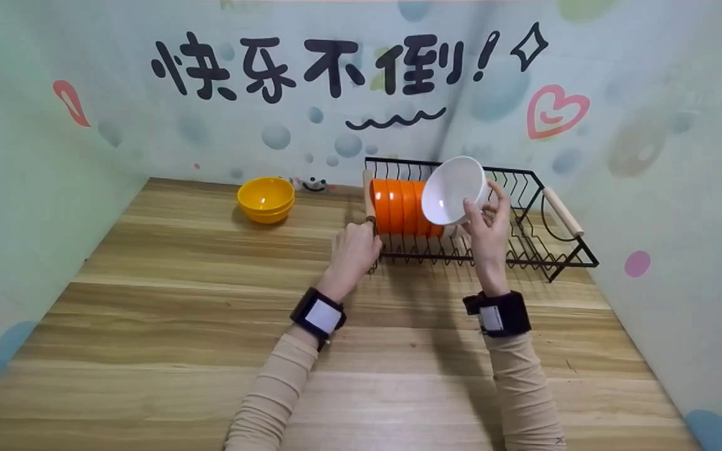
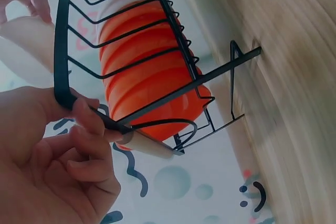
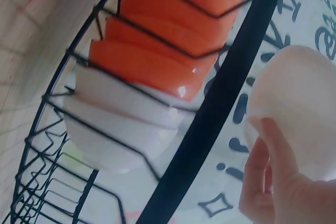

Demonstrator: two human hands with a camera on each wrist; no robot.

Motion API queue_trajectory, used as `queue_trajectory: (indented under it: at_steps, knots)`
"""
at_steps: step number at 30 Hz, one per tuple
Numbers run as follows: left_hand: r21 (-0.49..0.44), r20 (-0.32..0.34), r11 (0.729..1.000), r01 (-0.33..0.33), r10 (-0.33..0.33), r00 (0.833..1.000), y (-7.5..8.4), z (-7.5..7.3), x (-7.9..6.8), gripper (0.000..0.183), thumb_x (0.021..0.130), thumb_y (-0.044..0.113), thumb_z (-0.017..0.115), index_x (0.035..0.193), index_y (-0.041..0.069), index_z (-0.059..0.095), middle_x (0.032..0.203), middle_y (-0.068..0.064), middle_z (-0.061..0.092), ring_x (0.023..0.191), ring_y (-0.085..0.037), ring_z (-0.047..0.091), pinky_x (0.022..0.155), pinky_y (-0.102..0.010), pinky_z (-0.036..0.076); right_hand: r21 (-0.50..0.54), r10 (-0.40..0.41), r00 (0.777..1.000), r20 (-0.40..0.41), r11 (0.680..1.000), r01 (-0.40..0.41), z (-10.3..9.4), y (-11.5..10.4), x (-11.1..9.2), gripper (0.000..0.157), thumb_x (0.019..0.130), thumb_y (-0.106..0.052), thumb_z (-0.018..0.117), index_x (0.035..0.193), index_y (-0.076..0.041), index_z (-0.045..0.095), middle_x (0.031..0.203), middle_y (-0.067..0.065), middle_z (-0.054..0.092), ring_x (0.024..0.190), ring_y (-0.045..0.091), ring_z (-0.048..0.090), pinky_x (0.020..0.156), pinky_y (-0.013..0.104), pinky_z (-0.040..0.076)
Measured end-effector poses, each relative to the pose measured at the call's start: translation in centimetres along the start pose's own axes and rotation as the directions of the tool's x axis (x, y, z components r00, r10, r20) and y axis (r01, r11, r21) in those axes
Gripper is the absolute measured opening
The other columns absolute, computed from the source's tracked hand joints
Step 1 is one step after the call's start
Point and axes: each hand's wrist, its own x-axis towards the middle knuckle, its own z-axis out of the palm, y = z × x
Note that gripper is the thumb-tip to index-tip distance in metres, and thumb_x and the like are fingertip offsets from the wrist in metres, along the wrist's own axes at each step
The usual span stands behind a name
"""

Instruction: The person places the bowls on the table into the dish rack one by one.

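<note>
A white bowl point(image 1: 452, 191) is tilted above the middle of the black dish rack point(image 1: 423, 257), its inside facing the head camera. My right hand point(image 1: 488, 228) pinches its rim between thumb and fingers. Orange bowls point(image 1: 398, 207) stand on edge in a nested row at the rack's left end. White bowls point(image 3: 115, 129) follow that row in the right wrist view, mostly hidden from the head. At the rack's near left corner, my left hand point(image 1: 356, 250) grips the black frame, its thumb and finger around the metal in the left wrist view.
Two nested yellow bowls point(image 1: 266, 200) sit on the wooden table point(image 1: 210, 326) left of the rack, near the back wall. The rack's right end carries a wooden handle point(image 1: 563, 213). A printed cloth point(image 1: 311, 75) hangs behind and on both sides.
</note>
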Motion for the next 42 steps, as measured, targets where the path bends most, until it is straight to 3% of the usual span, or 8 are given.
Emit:
queue_trajectory:
  at_steps: [5, 12, 18, 23, 28, 32, 37, 42]
  knots:
    - [-0.02, 0.005, 1.0, 0.015, -0.015, 1.0, 0.1, 0.2, -0.1, 0.016, 0.085, 0.016, 0.057, 0.085, 0.002, 0.065, 0.073, -0.014, 0.066, 0.06, -0.027, 0.063, 0.051, -0.036, 0.049, -0.044, 0.019, 0.996, -0.085, 0.999, -0.023, -1.8, 0.2, 0.9, 0.055, 0.086, -0.024, 0.06, 0.135, -0.024, 0.036, 0.098, 0.002, 0.044, 0.093, 0.018, 0.052, 0.088, 0.036, 0.05]
    - [-0.04, 0.003, 0.999, 0.025, -0.025, 1.0, 0.1, 0.3, -0.1, 0.016, 0.084, 0.015, 0.056, 0.086, 0.001, 0.064, 0.074, -0.015, 0.066, 0.061, -0.027, 0.063, 0.052, -0.037, 0.05, -0.19, -0.057, 0.977, -0.206, 0.982, 0.018, -3.5, 0.8, 1.9, 0.056, 0.082, -0.027, 0.066, 0.132, -0.027, 0.041, 0.1, -0.002, 0.039, 0.088, 0.014, 0.049, 0.08, 0.032, 0.047]
    - [-0.047, 0.009, 0.998, 0.035, -0.035, 0.999, 0.1, 0.4, 0.1, 0.017, 0.084, 0.015, 0.057, 0.089, 0.002, 0.065, 0.076, -0.016, 0.066, 0.064, -0.029, 0.064, 0.054, -0.039, 0.05, -0.323, -0.125, 0.961, -0.248, 0.946, 0.04, -4.2, 1.2, 3.0, 0.056, 0.079, -0.02, 0.069, 0.129, -0.025, 0.046, 0.111, 0.002, 0.033, 0.103, 0.018, 0.047, 0.085, 0.03, 0.049]
    - [-0.049, 0.008, 0.998, 0.045, -0.045, 0.999, 0.1, 0.4, 0.1, 0.016, 0.083, 0.015, 0.057, 0.087, 0.002, 0.065, 0.076, -0.015, 0.066, 0.064, -0.03, 0.064, 0.053, -0.039, 0.05, -0.464, -0.151, 0.972, -0.18, 0.885, 0.052, -4.4, 1.5, 4.8, 0.058, 0.078, -0.019, 0.069, 0.131, -0.021, 0.046, 0.119, 0.012, 0.031, 0.118, 0.03, 0.042, 0.09, 0.04, 0.049]
    - [-0.047, 0.005, 0.998, 0.045, -0.045, 0.999, 0.1, 0.5, 0.0, 0.016, 0.083, 0.015, 0.057, 0.088, 0.002, 0.065, 0.076, -0.016, 0.066, 0.064, -0.03, 0.064, 0.054, -0.039, 0.05, -0.646, -0.184, 0.981, -0.069, 0.758, 0.096, -4.3, 2.4, 6.4, 0.058, 0.076, -0.02, 0.07, 0.129, -0.019, 0.048, 0.12, 0.02, 0.035, 0.118, 0.036, 0.04, 0.092, 0.048, 0.046]
    - [-0.05, 0.021, 0.997, 0.055, -0.054, 0.998, 0.2, 0.5, -0.1, 0.017, 0.084, 0.015, 0.056, 0.09, 0.002, 0.066, 0.077, -0.015, 0.067, 0.064, -0.029, 0.063, 0.053, -0.038, 0.05, -0.727, -0.214, 0.976, 0.031, 0.666, 0.169, -4.3, 3.5, 7.2, 0.055, 0.075, -0.021, 0.071, 0.125, -0.015, 0.05, 0.115, 0.023, 0.038, 0.111, 0.037, 0.041, 0.091, 0.051, 0.044]
    - [-0.04, 0.013, 0.998, 0.05, -0.05, 0.999, 0.2, 0.4, -0.2, 0.017, 0.083, 0.014, 0.055, 0.09, 0.003, 0.065, 0.076, -0.015, 0.066, 0.062, -0.029, 0.063, 0.053, -0.038, 0.049, -0.76, -0.163, 0.981, 0.102, 0.623, 0.182, -4.2, 4.7, 7.7, 0.054, 0.078, -0.023, 0.069, 0.126, -0.014, 0.047, 0.115, 0.025, 0.038, 0.105, 0.038, 0.044, 0.088, 0.052, 0.045]
    - [-0.039, 0.011, 0.998, 0.058, -0.058, 0.998, 0.3, 0.4, -0.2, 0.016, 0.083, 0.015, 0.056, 0.09, 0.003, 0.065, 0.076, -0.015, 0.066, 0.063, -0.029, 0.063, 0.053, -0.038, 0.05, -0.774, -0.118, 0.984, 0.134, 0.608, 0.179, -3.9, 5.7, 7.6, 0.053, 0.081, -0.026, 0.066, 0.129, -0.014, 0.046, 0.117, 0.027, 0.038, 0.105, 0.04, 0.044, 0.088, 0.052, 0.045]
